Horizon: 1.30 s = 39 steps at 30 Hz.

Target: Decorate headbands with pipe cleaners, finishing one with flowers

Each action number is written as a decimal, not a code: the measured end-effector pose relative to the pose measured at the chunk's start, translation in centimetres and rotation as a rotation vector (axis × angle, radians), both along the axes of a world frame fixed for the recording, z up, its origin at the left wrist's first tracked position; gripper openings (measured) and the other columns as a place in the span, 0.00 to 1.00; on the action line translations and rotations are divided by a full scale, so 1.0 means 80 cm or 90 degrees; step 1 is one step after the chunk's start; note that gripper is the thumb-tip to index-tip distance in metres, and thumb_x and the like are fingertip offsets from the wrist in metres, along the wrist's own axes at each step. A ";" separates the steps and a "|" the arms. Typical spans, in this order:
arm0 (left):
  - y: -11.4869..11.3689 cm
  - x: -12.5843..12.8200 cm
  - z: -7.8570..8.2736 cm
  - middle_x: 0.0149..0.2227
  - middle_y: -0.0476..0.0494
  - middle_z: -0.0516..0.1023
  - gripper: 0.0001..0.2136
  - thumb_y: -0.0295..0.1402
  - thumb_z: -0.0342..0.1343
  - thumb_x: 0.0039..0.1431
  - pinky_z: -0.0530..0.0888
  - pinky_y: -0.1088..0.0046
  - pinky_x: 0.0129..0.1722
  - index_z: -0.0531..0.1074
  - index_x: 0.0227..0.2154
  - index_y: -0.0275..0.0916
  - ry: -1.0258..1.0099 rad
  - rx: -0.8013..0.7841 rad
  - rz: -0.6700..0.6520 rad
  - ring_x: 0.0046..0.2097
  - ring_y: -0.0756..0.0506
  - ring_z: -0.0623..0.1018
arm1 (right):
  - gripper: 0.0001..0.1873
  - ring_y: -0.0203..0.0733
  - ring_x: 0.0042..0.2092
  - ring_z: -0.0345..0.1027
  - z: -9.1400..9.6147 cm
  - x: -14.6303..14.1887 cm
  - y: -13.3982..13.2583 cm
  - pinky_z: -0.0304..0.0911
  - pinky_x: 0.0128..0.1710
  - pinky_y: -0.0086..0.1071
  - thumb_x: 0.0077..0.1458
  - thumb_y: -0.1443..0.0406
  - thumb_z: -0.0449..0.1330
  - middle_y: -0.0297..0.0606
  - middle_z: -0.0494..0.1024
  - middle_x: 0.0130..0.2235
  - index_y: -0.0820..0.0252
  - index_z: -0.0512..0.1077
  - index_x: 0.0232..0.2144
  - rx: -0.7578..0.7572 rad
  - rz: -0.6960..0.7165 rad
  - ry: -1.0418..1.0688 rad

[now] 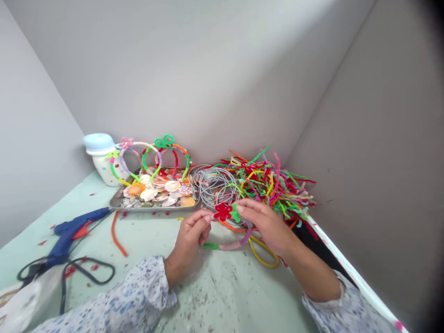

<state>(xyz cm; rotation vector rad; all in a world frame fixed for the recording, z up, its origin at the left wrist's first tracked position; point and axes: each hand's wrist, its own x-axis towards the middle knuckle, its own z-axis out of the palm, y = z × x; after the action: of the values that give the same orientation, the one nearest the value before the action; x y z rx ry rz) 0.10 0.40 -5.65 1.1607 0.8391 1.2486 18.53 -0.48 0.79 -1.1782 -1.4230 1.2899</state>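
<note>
Between my two hands is a headband [233, 244] wrapped in coloured pipe cleaner, with a red pipe-cleaner flower [222, 211] and a green bit beside it on top. My left hand [190, 236] pinches the band just left of the flower, fingers closed. On the other side, my right hand [266, 224] grips the band at the green bit, fingers curled over it. An orange and a yellow pipe cleaner [263, 255] lie under the band.
A metal tray [120, 202] holds shells, with finished headbands [152, 155] standing behind it and a white jar [100, 159] at left. Bare wire headbands [213, 185] and a heap of pipe cleaners [274, 182] lie behind my hands. A blue glue gun [71, 233] with its cord lies at left.
</note>
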 end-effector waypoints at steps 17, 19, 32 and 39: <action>-0.003 -0.002 0.032 0.20 0.52 0.66 0.11 0.40 0.55 0.55 0.58 0.78 0.22 0.75 0.32 0.37 0.143 0.056 0.020 0.22 0.53 0.61 | 0.13 0.33 0.26 0.59 0.004 0.002 0.000 0.55 0.25 0.27 0.50 0.56 0.59 0.30 0.67 0.25 0.60 0.70 0.28 -0.034 -0.005 -0.046; -0.004 -0.002 0.033 0.20 0.52 0.66 0.11 0.40 0.56 0.54 0.57 0.78 0.22 0.75 0.30 0.37 0.138 0.049 0.016 0.22 0.53 0.60 | 0.12 0.32 0.25 0.58 0.004 0.003 -0.001 0.54 0.24 0.27 0.50 0.57 0.60 0.29 0.66 0.23 0.61 0.69 0.26 -0.049 0.015 -0.036; -0.007 -0.001 0.035 0.24 0.48 0.71 0.10 0.38 0.59 0.52 0.63 0.77 0.27 0.74 0.24 0.36 0.142 0.045 -0.043 0.27 0.51 0.66 | 0.11 0.29 0.21 0.48 0.024 0.019 -0.006 0.45 0.19 0.25 0.53 0.59 0.58 0.26 0.60 0.21 0.60 0.70 0.25 -0.017 0.132 -0.196; 0.003 -0.003 0.025 0.18 0.55 0.61 0.10 0.40 0.58 0.52 0.54 0.78 0.21 0.73 0.25 0.37 0.084 0.012 0.028 0.21 0.55 0.56 | 0.12 0.37 0.34 0.67 0.012 0.012 -0.008 0.63 0.32 0.31 0.49 0.62 0.62 0.33 0.72 0.33 0.57 0.66 0.38 0.121 0.091 -0.195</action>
<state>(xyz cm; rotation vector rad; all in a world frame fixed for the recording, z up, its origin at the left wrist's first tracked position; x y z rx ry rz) -0.16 0.65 -3.63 1.2556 0.9567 1.2285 19.53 -1.14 1.72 -1.1985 -1.8392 1.0709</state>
